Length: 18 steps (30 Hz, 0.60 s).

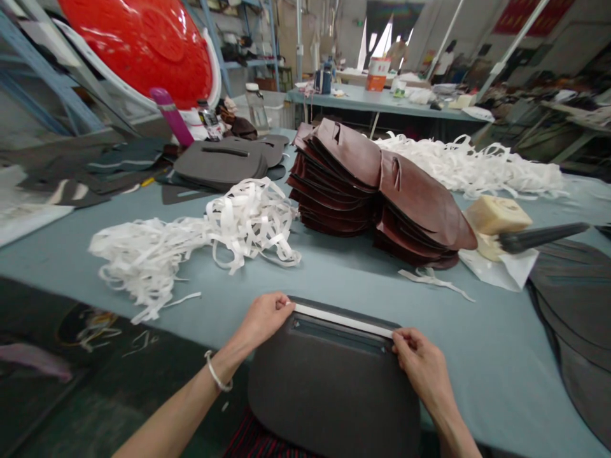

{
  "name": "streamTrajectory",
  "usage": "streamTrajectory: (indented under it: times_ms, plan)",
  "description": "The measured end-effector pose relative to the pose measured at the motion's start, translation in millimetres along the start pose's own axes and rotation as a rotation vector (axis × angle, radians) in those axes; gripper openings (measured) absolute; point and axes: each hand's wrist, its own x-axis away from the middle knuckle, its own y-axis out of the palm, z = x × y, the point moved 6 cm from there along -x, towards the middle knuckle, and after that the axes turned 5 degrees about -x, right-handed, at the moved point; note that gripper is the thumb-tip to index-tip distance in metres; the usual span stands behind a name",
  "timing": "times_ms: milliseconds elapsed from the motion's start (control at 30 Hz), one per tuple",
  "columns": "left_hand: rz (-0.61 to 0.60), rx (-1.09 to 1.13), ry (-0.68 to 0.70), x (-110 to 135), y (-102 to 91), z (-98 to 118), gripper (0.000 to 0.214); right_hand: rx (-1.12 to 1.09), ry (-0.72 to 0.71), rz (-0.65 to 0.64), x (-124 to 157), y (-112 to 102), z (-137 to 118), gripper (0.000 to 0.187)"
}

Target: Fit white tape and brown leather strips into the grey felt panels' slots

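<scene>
Left hand [268,318] and right hand [422,362] each pinch, between thumb and fingers, one end of a white strip [341,317], which lies straight along the far edge of a dark gray panel [334,394]. The panel extends past the near edge of the bench [329,273]; its long slot [338,334] runs just below the strip. Beyond the panel stand a tangled white heap [191,232] at left, a stack of brown pieces [353,165] near the middle, and a pale yellow block [499,214] beside a dark brush-like tool [544,237] at right.
</scene>
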Motion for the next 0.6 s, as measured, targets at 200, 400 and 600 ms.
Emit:
streamTrajectory:
  times_ms: [200,400,600]
  plan:
    - [0.024,-0.018,-0.018,-3,1.6,-2,0.03,-0.074,0.069,0.019,-3,2,9,0.034]
    - [-0.011,-0.077,-0.044,-5,6.2,-6,0.032,-0.006,0.039,0.075,-5,0,4,0.028]
    - [-0.052,-0.147,-0.046,-10,10.7,-11,0.036,0.108,0.037,0.164,-5,-4,-5,0.021]
